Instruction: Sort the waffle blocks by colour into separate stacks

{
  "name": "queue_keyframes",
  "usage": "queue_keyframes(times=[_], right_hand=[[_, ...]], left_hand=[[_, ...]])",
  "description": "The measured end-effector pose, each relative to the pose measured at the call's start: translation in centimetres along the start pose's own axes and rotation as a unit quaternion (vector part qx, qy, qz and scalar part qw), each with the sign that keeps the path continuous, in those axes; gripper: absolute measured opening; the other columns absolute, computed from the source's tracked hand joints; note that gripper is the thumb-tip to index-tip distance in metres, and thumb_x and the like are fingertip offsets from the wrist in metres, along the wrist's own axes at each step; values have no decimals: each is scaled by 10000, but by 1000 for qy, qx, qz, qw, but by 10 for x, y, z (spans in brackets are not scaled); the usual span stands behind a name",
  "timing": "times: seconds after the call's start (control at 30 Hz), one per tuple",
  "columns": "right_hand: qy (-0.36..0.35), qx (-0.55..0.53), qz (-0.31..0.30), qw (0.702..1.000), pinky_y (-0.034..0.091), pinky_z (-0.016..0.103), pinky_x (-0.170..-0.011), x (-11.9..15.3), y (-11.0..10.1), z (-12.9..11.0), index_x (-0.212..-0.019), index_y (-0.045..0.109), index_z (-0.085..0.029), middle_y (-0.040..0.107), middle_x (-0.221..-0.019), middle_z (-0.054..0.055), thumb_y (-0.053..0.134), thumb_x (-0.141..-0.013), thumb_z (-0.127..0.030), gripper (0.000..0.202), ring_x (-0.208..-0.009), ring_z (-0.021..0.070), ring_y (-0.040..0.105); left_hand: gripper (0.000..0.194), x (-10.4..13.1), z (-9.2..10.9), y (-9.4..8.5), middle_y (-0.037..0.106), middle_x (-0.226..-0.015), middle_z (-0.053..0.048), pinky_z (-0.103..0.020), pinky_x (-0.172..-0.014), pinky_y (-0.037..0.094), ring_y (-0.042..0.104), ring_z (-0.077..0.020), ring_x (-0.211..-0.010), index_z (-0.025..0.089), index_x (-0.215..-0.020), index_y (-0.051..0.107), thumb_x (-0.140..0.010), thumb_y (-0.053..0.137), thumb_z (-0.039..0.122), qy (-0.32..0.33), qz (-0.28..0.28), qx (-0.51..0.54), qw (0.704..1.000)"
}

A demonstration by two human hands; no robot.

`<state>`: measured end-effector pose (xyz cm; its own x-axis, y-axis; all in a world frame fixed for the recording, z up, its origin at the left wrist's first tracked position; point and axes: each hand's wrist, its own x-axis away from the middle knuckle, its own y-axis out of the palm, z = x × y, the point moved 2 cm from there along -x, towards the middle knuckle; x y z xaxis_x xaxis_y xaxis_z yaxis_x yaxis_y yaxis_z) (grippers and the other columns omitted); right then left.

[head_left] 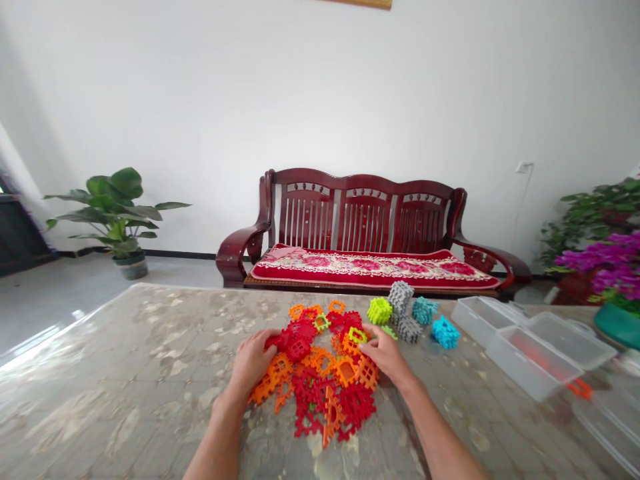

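A pile of flat plastic interlocking building pieces with toothed edges lies on the table, mostly red pieces point(305, 387) and orange pieces point(323, 360). At the pile's left side my left hand point(254, 361) is closed, with a red interlocking piece point(280, 340) between thumb and fingers. Over on the right side, my right hand point(386, 353) pinches the edge of a lime green interlocking piece point(357, 335) that lies over orange ones. Another small lime piece point(321, 323) rests among the red. The undersides of both hands' grips are partly hidden.
Behind my right hand stand assembled blocks: a lime block point(379, 311), grey blocks point(401, 297) and blue blocks point(445, 332). Clear plastic boxes point(531, 357) sit at the right, with an orange piece point(580, 388) beside them. A potted purple flower point(603, 263) and a wooden bench point(365, 217) are farther off.
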<state>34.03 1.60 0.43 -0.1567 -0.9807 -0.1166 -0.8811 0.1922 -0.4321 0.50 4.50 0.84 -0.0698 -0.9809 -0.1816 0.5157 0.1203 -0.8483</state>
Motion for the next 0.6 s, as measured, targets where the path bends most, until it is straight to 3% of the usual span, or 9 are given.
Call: queue_keyframes(times=[0.17,0.6], right_hand=[[-8,14,18,1000,536,317,-770,-1,7,5,-1184,642,-176,673,-1229,106,632,-632,-228,555,-738,155,646],[10,-37,43,998,535,314,-751,0,14,6,-1128,637,-169,696,-1038,80,655,-592,-214,539,-730,156,627]], left_hand=[[387,0,0,0,727,-1161,-4,-292,-1020,416,629,-177,-1122,251,-1090,689,-783,476,151,5,2,2,1000],[400,0,-2,1,724,-1171,-15,-317,-1029,423,635,-191,-1125,250,-1093,699,-783,458,171,13,6,-2,1000]])
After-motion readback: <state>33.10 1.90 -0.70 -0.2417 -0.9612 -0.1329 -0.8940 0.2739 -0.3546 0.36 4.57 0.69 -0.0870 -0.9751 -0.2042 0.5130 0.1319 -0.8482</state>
